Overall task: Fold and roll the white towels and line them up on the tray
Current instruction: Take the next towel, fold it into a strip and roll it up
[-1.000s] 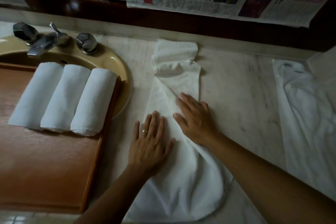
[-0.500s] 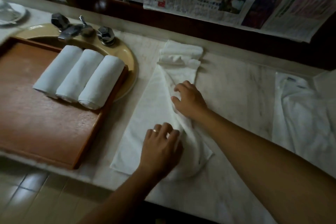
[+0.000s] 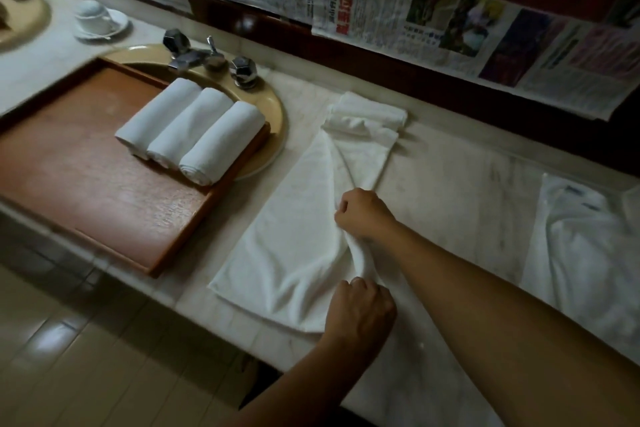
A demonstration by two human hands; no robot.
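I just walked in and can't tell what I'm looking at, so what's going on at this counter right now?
A person is folding a white towel spread on the marble counter. The right hand grips a fold along its right edge, and the left hand grips the same edge nearer the counter's front. Three rolled towels already lie side by side on the wooden tray over the sink. Another unfolded towel waits at the right.
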